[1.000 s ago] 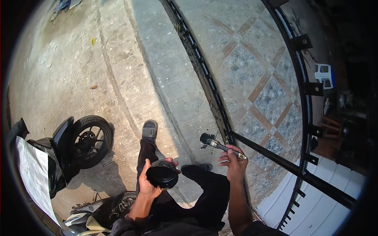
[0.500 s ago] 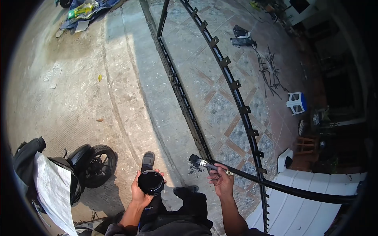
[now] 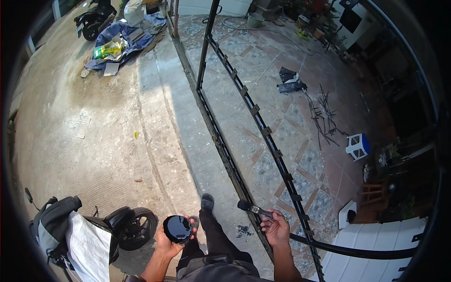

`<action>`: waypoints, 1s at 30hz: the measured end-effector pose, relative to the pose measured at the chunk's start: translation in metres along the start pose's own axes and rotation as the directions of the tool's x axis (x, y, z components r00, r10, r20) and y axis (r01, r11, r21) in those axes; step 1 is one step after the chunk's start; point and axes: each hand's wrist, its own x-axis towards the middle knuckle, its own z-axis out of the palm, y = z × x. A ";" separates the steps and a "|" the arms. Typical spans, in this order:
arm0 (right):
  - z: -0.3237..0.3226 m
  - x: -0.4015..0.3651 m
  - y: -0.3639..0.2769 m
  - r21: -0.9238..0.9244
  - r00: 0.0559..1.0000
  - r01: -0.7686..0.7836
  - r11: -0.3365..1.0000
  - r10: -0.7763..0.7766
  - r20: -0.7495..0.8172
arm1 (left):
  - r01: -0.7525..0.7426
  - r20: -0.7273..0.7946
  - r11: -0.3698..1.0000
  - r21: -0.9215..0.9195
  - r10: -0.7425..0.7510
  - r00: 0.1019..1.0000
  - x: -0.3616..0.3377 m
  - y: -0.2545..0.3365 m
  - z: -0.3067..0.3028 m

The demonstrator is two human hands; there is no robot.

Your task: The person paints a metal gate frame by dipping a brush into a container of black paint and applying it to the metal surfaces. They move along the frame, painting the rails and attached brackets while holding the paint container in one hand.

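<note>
A round container of glossy black paint rests in my left hand, whose fingers wrap round its side. My right hand grips the handle of a paintbrush; its dark bristles point left, above the concrete near the rail. Just beyond the brush runs a black metal rail along a raised strip. Farther right, a long black bar with small square tabs slants across the view. A curved black bar passes to the right of my right hand.
A parked motorcycle with a white sheet stands at lower left. Dark splotches mark the ground by my feet. A small white and blue stool, thin rods and a blue tarp lie farther off.
The view has tilted up, showing more of the far ground. One foot has stepped forward beside the rail. Both hands still hold the container and brush, now a little lower in view.
</note>
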 end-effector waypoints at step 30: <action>0.325 0.234 -0.074 -0.063 0.972 0.234 0.970 -0.235 -0.013 | -0.458 -0.039 0.884 -0.093 0.456 0.889 0.061 0.287 0.188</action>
